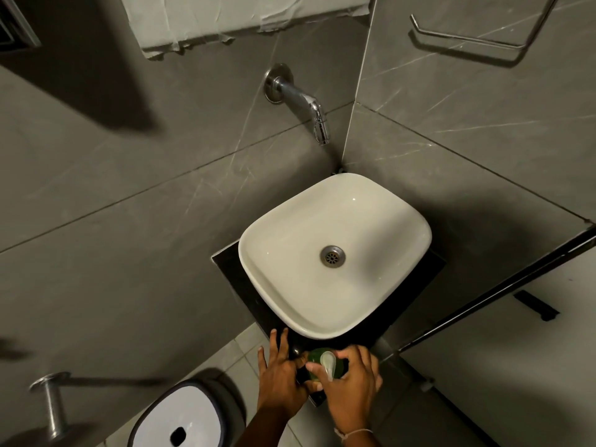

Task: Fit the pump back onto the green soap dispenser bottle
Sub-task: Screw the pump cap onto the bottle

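Observation:
The green soap dispenser bottle (314, 358) stands on the black counter (232, 275) just in front of the white basin, seen from above. Its white pump (328, 364) sits on top, with the nozzle pointing toward me. My right hand (350, 385) curls around the bottle and pump from the right, fingers touching the pump. My left hand (280, 372) rests on the counter edge to the left, fingers spread, its thumb reaching the bottle's side. The bottle's lower body is hidden by my hands.
A white basin (335, 253) with a metal drain fills the counter. A chrome tap (309, 108) juts from the grey tiled wall above it. A white-lidded bin (180, 417) stands on the floor at lower left. A metal roll holder (51, 404) sticks out at far left.

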### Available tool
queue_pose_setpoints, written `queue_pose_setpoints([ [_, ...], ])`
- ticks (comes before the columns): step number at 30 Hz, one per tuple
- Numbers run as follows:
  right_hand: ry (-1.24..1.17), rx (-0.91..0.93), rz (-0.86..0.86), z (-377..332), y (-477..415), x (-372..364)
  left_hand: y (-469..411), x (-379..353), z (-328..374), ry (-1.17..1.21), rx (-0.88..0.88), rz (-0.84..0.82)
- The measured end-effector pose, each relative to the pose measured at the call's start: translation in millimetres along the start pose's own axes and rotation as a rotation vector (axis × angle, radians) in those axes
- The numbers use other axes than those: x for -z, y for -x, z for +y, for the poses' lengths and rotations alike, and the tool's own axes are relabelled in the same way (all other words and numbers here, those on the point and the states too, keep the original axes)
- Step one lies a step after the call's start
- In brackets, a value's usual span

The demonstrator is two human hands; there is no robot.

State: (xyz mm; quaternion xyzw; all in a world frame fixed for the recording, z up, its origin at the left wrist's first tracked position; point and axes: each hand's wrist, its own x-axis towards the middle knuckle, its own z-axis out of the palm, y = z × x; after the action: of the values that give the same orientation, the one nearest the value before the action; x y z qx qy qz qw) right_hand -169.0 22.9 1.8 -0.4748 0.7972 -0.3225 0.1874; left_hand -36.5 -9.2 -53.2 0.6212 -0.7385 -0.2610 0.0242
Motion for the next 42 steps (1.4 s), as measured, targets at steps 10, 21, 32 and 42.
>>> queue_pose_setpoints([
  [10, 0.022, -0.004, 0.003, 0, 0, 4, 0, 1, 1, -0.008, -0.003, -0.016],
  [21, 0.013, -0.015, -0.034, 3, -1, 4, -1, 0, 0, -0.017, -0.006, -0.018],
  [32, -0.016, -0.011, 0.022, 6, 1, 1, -1, -3, 0, -0.021, -0.001, 0.009],
  [42, -0.078, 0.024, -0.018, 7, 0, 0, -1, -4, 0, -0.026, -0.008, 0.007],
])
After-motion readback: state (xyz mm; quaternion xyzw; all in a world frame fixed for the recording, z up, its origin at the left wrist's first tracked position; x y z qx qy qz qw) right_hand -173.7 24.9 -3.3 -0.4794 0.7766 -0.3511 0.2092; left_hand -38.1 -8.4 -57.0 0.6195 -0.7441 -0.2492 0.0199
